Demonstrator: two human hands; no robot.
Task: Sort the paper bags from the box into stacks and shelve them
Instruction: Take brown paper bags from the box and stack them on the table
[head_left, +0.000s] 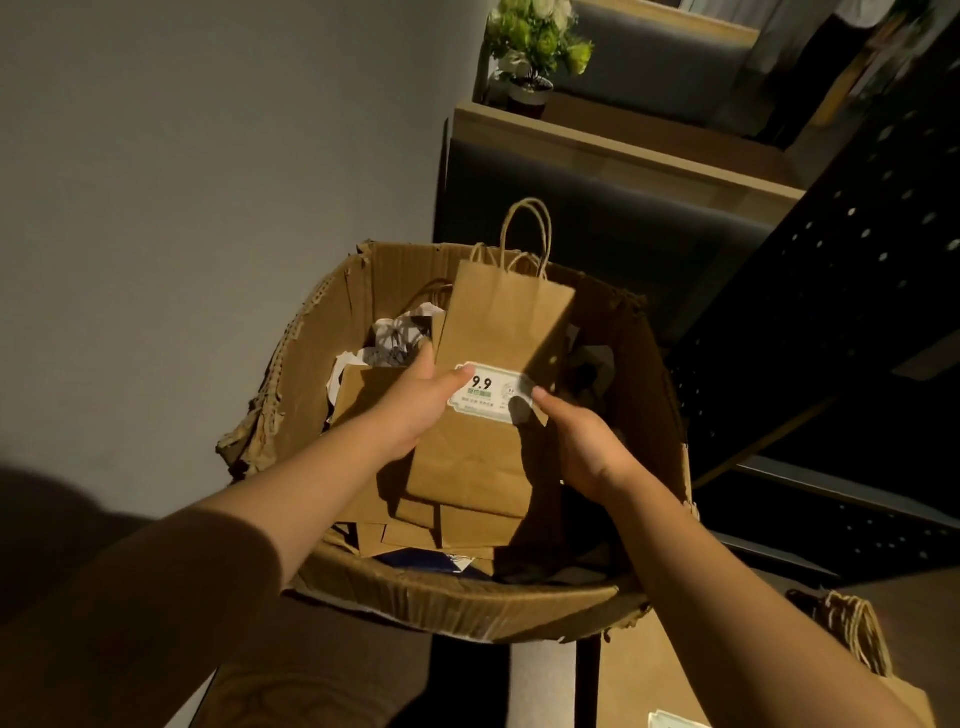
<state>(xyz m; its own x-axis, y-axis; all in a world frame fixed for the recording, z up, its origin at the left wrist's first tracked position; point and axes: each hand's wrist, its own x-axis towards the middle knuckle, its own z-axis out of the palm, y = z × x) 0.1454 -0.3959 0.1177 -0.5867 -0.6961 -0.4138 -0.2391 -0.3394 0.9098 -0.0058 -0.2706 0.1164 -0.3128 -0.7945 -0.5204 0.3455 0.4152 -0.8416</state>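
Here, each line is placed against the cardboard box.
Cardboard box (363, 301): open at the top, walls torn and crumpled, standing against a pale wall; it is the landmark for the rest.
Held paper bag (498, 332): brown, flat, raised over the middle of the box, its twisted handles pointing to the far wall of the box; a white label (491, 391) printed "9.9" sits on its face.
Left hand (415, 400): its grip is clamped on the held paper bag at the left edge, thumb lying on the label, fingers behind the paper.
Right hand (582, 441): its grip pinches the same bag at the right edge, thumb tip touching the label's right end.
Loose bags (457, 525): more flat brown bags lie overlapping inside the box, under the held one, toward the near wall.
Crumpled paper (400, 332): white, printed, inside the box at its far left.
Sorted bags (852, 639): brown bags with twisted handles lie outside the box, to its near right.
Perforated black panel (857, 249): rises just right of the box.
Potted plant (535, 47): green and white, on a wooden ledge well beyond the far wall of the box.
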